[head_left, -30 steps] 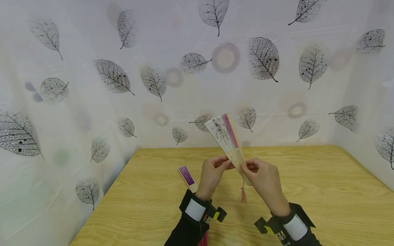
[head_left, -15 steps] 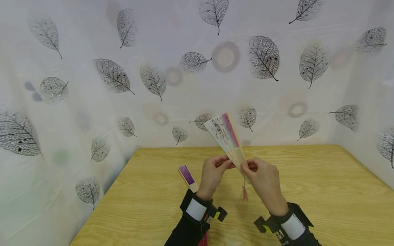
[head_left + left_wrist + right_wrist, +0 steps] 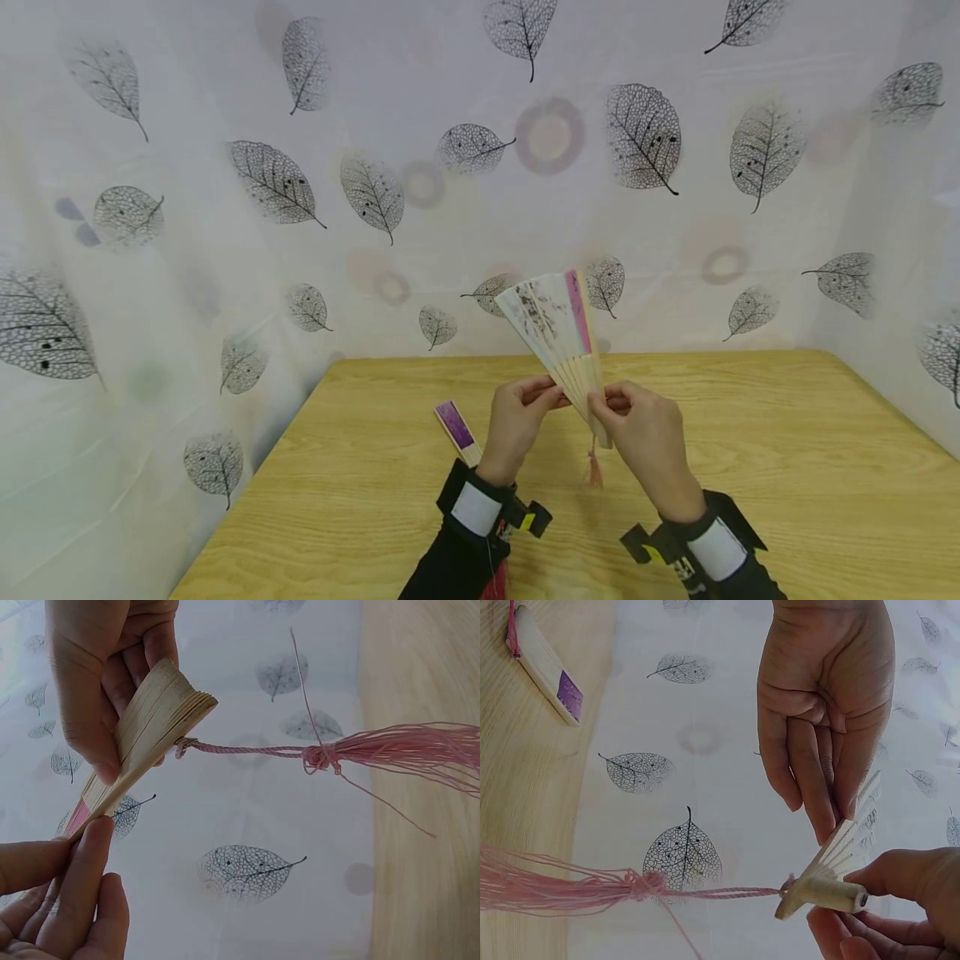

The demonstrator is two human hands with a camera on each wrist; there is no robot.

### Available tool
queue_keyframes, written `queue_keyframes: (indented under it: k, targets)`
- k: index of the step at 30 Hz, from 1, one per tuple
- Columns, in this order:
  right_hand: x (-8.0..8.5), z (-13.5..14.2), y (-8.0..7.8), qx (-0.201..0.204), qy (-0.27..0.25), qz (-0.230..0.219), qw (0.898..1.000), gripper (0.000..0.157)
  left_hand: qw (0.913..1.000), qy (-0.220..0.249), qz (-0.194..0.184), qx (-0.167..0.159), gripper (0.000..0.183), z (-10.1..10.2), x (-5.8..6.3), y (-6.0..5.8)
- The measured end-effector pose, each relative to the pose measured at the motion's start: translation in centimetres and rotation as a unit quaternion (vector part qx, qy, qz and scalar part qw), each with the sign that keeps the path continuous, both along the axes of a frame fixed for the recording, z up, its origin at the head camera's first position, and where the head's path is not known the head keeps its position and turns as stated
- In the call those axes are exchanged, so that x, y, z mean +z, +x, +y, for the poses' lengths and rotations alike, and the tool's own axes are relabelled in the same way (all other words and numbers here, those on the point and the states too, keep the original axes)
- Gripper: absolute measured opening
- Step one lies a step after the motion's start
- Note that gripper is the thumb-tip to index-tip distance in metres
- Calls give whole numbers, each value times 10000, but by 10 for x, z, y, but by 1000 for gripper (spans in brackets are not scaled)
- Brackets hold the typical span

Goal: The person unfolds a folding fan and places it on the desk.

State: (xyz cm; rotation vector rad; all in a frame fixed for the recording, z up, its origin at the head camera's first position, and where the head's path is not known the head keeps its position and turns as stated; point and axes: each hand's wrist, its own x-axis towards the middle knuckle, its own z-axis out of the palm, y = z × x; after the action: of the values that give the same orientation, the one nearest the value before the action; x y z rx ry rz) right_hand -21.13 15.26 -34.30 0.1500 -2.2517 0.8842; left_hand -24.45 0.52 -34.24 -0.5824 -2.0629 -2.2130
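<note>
A partly spread folding fan [image 3: 551, 321], white with dark printed flowers and a pink end panel, is held up in the head view. My left hand [image 3: 519, 425] pinches its left edge stick between thumb and fingertips. Lower down, my right hand [image 3: 647, 433] grips the right-hand sticks near the pivot. A pink tassel [image 3: 405, 754] hangs from the fan's pivot end and is large in the left wrist view. In the right wrist view, the fan's ribs [image 3: 832, 862] fan out between the two hands.
A second folding fan [image 3: 459, 433], closed with a purple panel, lies on the wooden table [image 3: 322, 500] beside my left forearm, which partly covers it. Its red tassel [image 3: 495, 583] shows below. A leaf-patterned curtain [image 3: 420, 75] stands behind the table.
The fan has spread wider: its pink panel has swung to the right and more of the printed white leaf shows. Both hands have stayed nearly in place.
</note>
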Motion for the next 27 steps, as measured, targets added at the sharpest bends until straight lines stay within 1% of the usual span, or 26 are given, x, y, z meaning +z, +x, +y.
queue_keyframes:
  k: [2,6,16,23,27]
  targets:
    - [1,0,0,2,3,-3,10000,23,10000,25,33,6,26,0,-3,-2]
    - [1,1,0,-5,-1,-9,10000,24,9999,20,117,29,26,-1,-4,-3]
    - [-1,1,-1,-111,38,-75,9999,20,9994,-207,228,142,25,2,-5,-4]
    - [-1,0,-1,-30,-2,-236,9997,24,9992,-214,317,117,25,3,-6,-4]
    - [-2,1,-2,-113,72,-134,9998,22,9994,-185,287,96,24,4,-6,-4]
